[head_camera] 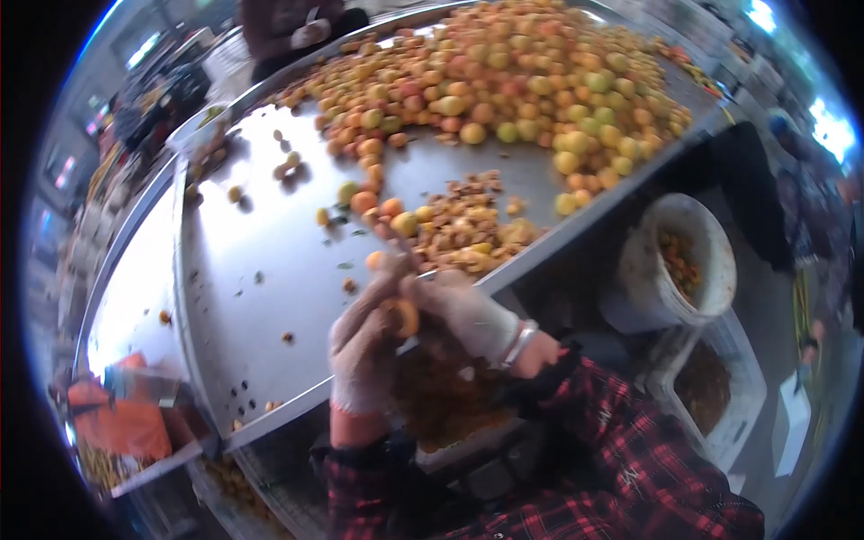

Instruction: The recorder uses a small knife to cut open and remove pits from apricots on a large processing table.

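Note:
Both of my hands, in pale work gloves, meet at the near edge of a metal sorting table (pixel 256 290). My left hand (pixel 371 331) is closed around an orange-yellow fruit (pixel 403 317), perhaps an apricot. Against that fruit lies my right hand (pixel 459 307), fingers bent; whether it grips a tool is too blurred to tell. Beyond my hands is a pile of small brownish-yellow fruit pieces (pixel 459 223). A large heap of whole orange, yellow and green fruit (pixel 499 74) covers the far part of the table. Below my hands, a container holds dark orange contents (pixel 452 405).
At the right stand a white bucket (pixel 722 270) with fruit pieces inside and a pale plastic tub (pixel 749 398). A metal divider (pixel 182 270) crosses the table's left side. A co-worker's gloved hand (pixel 310 32) shows at the far edge. An orange cloth-like item (pixel 118 418) lies at the lower left.

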{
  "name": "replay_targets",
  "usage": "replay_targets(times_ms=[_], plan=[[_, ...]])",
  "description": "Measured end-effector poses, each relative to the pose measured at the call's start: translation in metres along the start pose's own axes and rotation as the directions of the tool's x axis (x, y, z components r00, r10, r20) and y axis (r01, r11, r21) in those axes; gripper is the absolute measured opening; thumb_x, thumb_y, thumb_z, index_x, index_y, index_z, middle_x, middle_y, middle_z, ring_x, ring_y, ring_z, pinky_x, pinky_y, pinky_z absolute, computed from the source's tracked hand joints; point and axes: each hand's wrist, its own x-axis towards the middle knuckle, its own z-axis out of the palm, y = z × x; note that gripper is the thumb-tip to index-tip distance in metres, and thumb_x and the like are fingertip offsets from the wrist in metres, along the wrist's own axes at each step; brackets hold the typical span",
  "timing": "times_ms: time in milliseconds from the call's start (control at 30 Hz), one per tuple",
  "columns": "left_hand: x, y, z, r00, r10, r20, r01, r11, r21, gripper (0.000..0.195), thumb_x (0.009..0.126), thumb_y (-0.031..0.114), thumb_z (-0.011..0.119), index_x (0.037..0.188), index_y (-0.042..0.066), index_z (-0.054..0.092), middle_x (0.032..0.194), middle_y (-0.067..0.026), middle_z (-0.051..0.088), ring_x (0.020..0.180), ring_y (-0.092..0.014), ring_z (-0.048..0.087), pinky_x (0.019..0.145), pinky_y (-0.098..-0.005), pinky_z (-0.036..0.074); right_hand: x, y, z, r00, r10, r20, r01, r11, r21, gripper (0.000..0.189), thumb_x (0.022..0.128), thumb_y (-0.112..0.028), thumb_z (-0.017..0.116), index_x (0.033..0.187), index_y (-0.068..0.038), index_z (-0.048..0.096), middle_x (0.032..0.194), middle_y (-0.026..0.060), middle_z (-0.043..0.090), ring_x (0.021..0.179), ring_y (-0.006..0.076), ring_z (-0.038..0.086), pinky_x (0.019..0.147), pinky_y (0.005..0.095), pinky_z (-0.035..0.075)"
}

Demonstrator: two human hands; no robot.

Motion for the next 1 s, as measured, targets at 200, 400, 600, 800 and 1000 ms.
replay_targets(times_ms=[200, 400, 600, 800, 1000], plan=[[-0.011, 0.006, -0.011, 0.997, -0.074, -0.017, 0.076, 0.98, 0.185, 0.049, 0.101, 0.022, 0.042, 0.141, -0.006, 0.035, 0.138, -0.0169, 0.046, 0.122, -0.024, 0.05, 0.103, -0.0339, 0.04, 0.017, 0.013, 0.013, 0.985, 0.046, 0.167, -0.075, 0.982, 0.172, 0.038, 0.096, -0.041, 0.051, 0.081, -0.006, 0.059, 0.055, 0.0018, 0.052, 0.039, 0.0098, 0.047, 0.033, 0.0236, 0.034], [-0.001, -0.018, -0.011, 0.97, -0.039, -0.239, 0.107, 0.954, 0.279, 0.045, 0.101, 0.027, 0.045, 0.134, -0.005, 0.043, 0.118, -0.0129, 0.057, 0.1, -0.018, 0.057, 0.085, -0.0288, 0.046, 0.016, 0.008, -0.001, 0.993, -0.014, 0.113, 0.019, 0.999, -0.042, 0.037, 0.093, -0.041, 0.054, 0.092, -0.005, 0.061, 0.057, 0.0064, 0.057, 0.04, 0.0147, 0.052, 0.034, 0.0278, 0.039], [-0.002, -0.028, -0.03, 0.969, -0.023, -0.244, 0.098, 0.949, 0.299, 0.039, 0.101, 0.027, 0.045, 0.124, -0.004, 0.051, 0.107, -0.0085, 0.058, 0.089, -0.013, 0.057, 0.074, -0.0224, 0.046, 0.018, 0.007, 0.007, 0.995, -0.096, 0.038, 0.097, 0.995, -0.017, 0.028, 0.089, -0.026, 0.063, 0.094, 0.002, 0.066, 0.076, 0.0053, 0.065, 0.067, 0.0139, 0.06, 0.061, 0.0283, 0.048], [0.005, -0.036, -0.038, 0.958, -0.059, -0.28, 0.104, 0.983, 0.148, 0.04, 0.098, 0.009, 0.047, 0.135, -0.008, 0.044, 0.122, -0.0177, 0.055, 0.108, -0.025, 0.058, 0.094, -0.0337, 0.047, 0.023, 0.015, 0.012, 0.949, -0.303, -0.091, 0.288, 0.945, -0.154, 0.028, 0.086, -0.024, 0.064, 0.087, 0.003, 0.062, 0.073, 0.0075, 0.064, 0.069, 0.0113, 0.057, 0.066, 0.0306, 0.049], [0.01, -0.026, -0.006, 0.974, 0.011, -0.225, 0.032, 0.982, 0.187, 0.042, 0.093, 0.001, 0.051, 0.134, -0.007, 0.045, 0.14, -0.016, 0.046, 0.128, -0.026, 0.046, 0.107, -0.0373, 0.038, 0.026, 0.008, 0.005, 0.906, -0.415, -0.083, 0.39, 0.895, -0.217, 0.026, 0.092, -0.024, 0.06, 0.095, 0.002, 0.064, 0.078, 0.0018, 0.062, 0.076, 0.0071, 0.055, 0.065, 0.028, 0.048]])
